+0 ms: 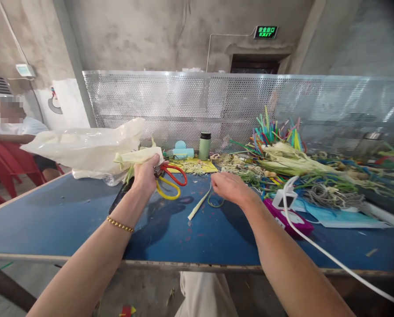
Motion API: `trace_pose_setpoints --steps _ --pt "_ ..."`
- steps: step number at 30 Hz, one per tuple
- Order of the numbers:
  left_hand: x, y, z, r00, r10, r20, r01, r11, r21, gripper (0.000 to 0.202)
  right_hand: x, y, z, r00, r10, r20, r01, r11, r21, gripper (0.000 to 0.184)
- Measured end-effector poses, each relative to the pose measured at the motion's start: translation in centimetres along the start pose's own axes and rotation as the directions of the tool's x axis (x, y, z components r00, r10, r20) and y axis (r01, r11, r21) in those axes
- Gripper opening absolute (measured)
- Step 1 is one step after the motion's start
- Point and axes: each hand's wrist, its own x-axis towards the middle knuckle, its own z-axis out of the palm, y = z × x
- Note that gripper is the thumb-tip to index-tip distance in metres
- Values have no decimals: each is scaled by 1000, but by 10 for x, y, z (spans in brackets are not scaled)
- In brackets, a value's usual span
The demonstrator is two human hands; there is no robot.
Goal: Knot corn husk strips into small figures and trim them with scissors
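My left hand (146, 174) is closed on a pale corn husk (134, 157), pinned under the thumb. A pair of scissors (170, 182) with one red and one yellow handle sticks out to the right of this hand; its blades are hidden, so I cannot tell whether the fingers hold it too. A black flat object (117, 198) shows below the hand. My right hand (228, 187) makes a fist low over the table. A narrow pale strip (198, 207) slants down-left from near its fingers, beside a thin green cord loop (216, 204). What the fist holds is hidden.
A plastic bag (87, 149) stands at the left, a green flask (204, 146) at the back. Husks (289, 160) and cords crowd the right, near a magenta box (298, 222) with a white cable (329, 255). Someone sits at far left (18, 125). Perforated metal panel (170, 97) behind.
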Motion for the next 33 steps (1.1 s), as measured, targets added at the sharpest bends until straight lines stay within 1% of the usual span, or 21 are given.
trace_pose_setpoints --steps 2,4,6,8,9,11,12,13,14,16,17,18,19,21,23,25,27,28,30,32,33 --pt "0 -1 0 1000 3 5 -3 1000 -1 22 -1 -3 5 990 -126 60 119 987 103 24" --pt "0 -2 0 1000 7 4 -7 1000 11 22 0 -9 13 957 -281 77 263 945 193 28" --pt "-1 -3 0 1000 12 5 -12 1000 25 22 3 -17 21 925 -379 30 362 901 240 24" --pt "-2 -3 1 1000 13 3 -13 1000 28 22 9 -22 24 911 -402 -94 410 853 322 16" --pt "-2 -3 1 1000 11 0 -11 1000 25 21 13 -22 23 910 -373 -182 415 819 396 14" --pt "-2 -2 1 1000 6 -10 -5 1000 19 20 22 -16 20 926 -182 -331 354 720 597 9" --pt "-2 -2 1 1000 7 -14 -7 1000 16 20 26 -10 18 936 -24 -351 284 642 712 6" --pt "-2 -1 1 1000 11 -16 -11 1000 13 20 29 -4 16 938 129 -322 212 522 826 7" --pt "-1 -1 1 1000 17 -19 -17 1000 12 20 31 2 14 939 225 -262 166 369 914 9" --pt "-2 0 1 1000 20 -24 -20 1000 12 20 33 11 13 943 294 -154 130 102 986 14" --pt "-2 1 1 1000 17 -26 -17 1000 11 20 33 13 14 952 283 -120 122 10 992 15" --pt "-2 1 1 1000 10 -26 -10 1000 8 20 33 14 15 961 260 -97 112 -45 993 17" --pt "-3 2 1 1000 -2 -24 2 1000 8 19 32 12 17 970 233 -75 93 -70 993 18" --pt "-4 2 2 999 -35 -5 35 999 18 17 33 10 20 980 197 -18 31 -68 997 19" --pt "-5 0 2 995 -89 40 86 995 58 15 37 11 22 973 228 42 -34 -39 999 18" --pt "-5 -3 1 979 -174 104 162 980 116 14 42 22 21 937 342 67 -54 -46 997 16" --pt "-6 -7 1 948 -272 168 244 955 170 13 46 37 20 878 476 51 -19 -73 997 14" --pt "-7 -9 1 930 -315 191 279 941 191 12 48 44 20 847 530 51 -29 -49 998 14" --pt "-7 -13 1 905 -363 220 317 923 217 10 49 52 21 791 610 33 -125 109 986 17" --pt "-8 -16 1 897 -373 237 321 919 231 10 46 44 23 798 602 -10 -148 212 966 16" --pt "-7 -17 2 896 -370 246 315 919 235 11 43 34 24 832 554 -34 -132 257 957 14"
